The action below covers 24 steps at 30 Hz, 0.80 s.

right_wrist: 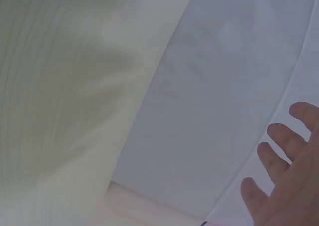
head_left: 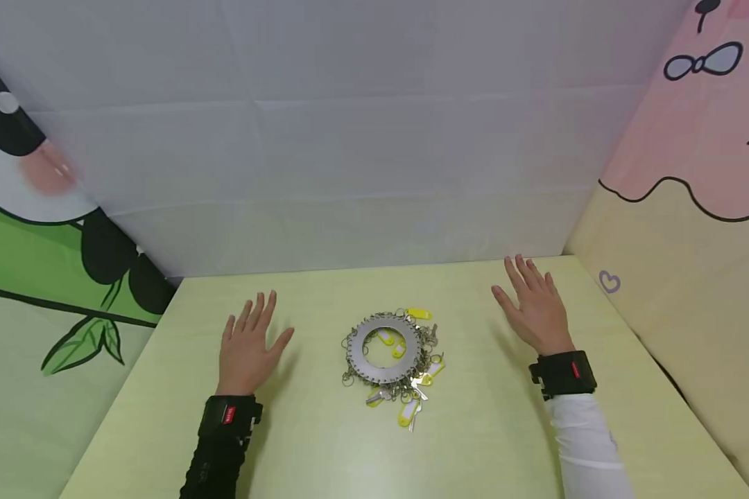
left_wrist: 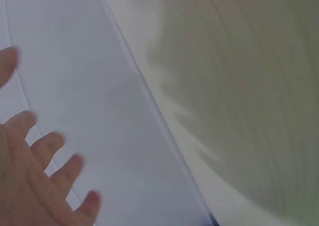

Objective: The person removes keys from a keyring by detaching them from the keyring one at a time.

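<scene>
On the table's middle lies a flat grey metal ring with a notched edge. Small split rings, silver keys and yellow key tags with white labels hang around it, mostly along its right and lower side. Two more yellow tags show through its centre hole. My left hand is held to the left of the ring, fingers spread and straight, with nothing in it. To the right of the ring, farther back, my right hand is likewise spread and bare. Both hands cast shadows on the tabletop.
The pale yellow table ends at a grey-white cloth wall behind. A printed panel with green leaves stands on the left, a pink and cream one on the right. Black straps sit on both wrists.
</scene>
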### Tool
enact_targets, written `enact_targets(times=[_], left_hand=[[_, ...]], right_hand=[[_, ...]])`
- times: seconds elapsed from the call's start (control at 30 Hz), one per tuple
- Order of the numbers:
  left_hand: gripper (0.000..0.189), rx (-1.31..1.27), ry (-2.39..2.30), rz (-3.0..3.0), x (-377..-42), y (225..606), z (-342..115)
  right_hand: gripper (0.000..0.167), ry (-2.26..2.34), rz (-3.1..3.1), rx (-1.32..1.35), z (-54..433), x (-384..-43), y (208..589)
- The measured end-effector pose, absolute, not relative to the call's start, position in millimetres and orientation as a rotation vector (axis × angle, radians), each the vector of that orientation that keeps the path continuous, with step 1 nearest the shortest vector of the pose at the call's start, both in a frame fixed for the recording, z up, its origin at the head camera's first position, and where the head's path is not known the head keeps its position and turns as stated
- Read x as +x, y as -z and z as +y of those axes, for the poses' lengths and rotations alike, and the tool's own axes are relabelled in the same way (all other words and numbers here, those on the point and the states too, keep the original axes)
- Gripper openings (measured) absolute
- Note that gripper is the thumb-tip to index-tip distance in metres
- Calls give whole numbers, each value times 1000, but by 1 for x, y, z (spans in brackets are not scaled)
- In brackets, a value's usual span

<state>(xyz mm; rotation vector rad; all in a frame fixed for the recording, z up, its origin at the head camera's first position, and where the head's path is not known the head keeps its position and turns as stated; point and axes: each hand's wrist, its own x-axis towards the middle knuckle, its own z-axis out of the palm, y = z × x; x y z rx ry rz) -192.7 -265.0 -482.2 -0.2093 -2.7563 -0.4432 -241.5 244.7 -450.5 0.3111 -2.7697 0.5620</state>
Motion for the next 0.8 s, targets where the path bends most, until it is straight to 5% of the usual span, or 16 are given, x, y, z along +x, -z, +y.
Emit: enact_targets(times=[0.27, 0.43, 0.8], left_hand=[[53, -694, 607, -2850, -192, 476, -179], [42, -997, 626, -2860, -183, 475, -125], [41, -957, 652, -2975, -183, 490, -91]], right_hand=[[56, -625, -2915, 554, 184, -237, 465], [22, -706, -2958, 711, 158, -224, 461], [15, -646, -3039, 1022, 144, -203, 464]])
